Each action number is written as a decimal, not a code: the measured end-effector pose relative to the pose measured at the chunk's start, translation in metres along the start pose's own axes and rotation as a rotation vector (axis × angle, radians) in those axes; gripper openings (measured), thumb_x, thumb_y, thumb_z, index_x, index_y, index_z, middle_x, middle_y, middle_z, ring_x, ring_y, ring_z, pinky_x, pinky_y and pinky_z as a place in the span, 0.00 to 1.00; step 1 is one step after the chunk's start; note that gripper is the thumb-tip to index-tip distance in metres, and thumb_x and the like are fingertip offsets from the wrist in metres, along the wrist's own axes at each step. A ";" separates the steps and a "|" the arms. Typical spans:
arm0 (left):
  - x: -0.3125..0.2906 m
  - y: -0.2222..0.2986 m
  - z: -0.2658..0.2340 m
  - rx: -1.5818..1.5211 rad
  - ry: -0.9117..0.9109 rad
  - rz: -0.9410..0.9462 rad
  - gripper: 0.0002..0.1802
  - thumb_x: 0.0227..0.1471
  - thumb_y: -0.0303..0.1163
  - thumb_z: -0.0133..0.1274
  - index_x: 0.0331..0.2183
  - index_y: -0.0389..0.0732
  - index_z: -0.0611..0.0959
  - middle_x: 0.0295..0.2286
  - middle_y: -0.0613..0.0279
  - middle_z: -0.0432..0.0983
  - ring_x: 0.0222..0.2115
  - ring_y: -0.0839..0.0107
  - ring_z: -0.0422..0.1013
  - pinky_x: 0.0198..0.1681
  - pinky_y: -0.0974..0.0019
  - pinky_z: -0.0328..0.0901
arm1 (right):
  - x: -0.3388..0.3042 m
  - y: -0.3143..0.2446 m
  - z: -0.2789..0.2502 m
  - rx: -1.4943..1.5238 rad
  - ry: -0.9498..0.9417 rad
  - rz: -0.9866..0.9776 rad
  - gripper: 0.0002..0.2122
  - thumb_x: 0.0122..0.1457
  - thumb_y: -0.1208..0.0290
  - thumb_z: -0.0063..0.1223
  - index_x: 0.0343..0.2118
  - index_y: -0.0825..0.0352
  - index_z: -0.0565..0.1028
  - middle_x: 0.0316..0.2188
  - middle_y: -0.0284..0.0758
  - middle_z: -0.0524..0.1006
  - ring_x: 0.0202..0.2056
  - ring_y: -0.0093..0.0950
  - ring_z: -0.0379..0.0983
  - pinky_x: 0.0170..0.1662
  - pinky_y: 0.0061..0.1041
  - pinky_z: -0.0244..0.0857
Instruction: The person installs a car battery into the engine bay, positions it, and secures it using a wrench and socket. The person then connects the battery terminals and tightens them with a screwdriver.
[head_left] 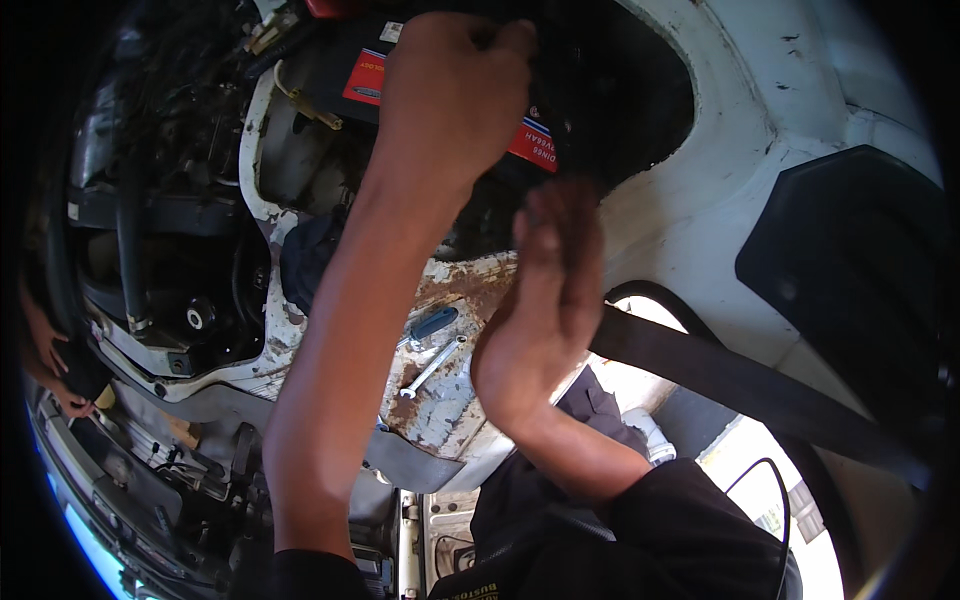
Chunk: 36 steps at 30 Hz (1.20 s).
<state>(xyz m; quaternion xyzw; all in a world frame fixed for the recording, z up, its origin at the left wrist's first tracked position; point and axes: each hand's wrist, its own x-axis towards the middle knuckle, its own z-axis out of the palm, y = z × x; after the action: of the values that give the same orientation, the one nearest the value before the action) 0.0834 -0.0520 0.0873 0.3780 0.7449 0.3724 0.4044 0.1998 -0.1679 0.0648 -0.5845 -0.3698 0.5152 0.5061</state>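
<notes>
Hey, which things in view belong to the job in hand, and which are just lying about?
Seemingly in the job:
battery, behind the left hand

Lying about, in neither grip:
spanner, on the rusty panel
blue-handled tool, beside it

Those two could still be for this job.

Vehicle interior (690, 220): seat belt (750, 390), battery (365, 78) in open compartment (712, 90), wrench (433, 367) on rusty panel (440, 425)
</notes>
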 end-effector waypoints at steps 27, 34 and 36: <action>0.060 -0.032 0.050 0.008 -0.301 0.603 0.16 0.59 0.31 0.58 0.47 0.39 0.89 0.42 0.46 0.87 0.44 0.44 0.82 0.51 0.51 0.72 | 0.189 -0.003 0.026 -0.313 0.148 -0.170 0.19 0.73 0.72 0.48 0.60 0.81 0.75 0.56 0.50 0.80 0.54 0.37 0.79 0.60 0.31 0.70; 0.083 -0.043 0.068 0.228 -0.294 0.806 0.17 0.55 0.31 0.60 0.48 0.47 0.89 0.49 0.56 0.84 0.57 0.53 0.73 0.61 0.47 0.59 | 0.196 -0.009 0.037 -0.037 0.322 0.051 0.17 0.75 0.76 0.46 0.61 0.77 0.76 0.57 0.46 0.81 0.55 0.36 0.78 0.61 0.32 0.70; 0.089 -0.047 0.068 0.257 -0.261 0.894 0.17 0.55 0.30 0.60 0.48 0.47 0.89 0.49 0.56 0.84 0.56 0.52 0.74 0.61 0.46 0.60 | 0.196 -0.009 0.033 -0.164 0.317 0.040 0.17 0.76 0.73 0.46 0.61 0.77 0.76 0.59 0.47 0.80 0.58 0.38 0.77 0.64 0.33 0.67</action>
<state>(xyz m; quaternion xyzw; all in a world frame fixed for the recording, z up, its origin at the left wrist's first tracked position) 0.0965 0.0215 -0.0084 0.7518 0.4923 0.3641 0.2448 0.2065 0.0275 0.0300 -0.7050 -0.3146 0.3948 0.4982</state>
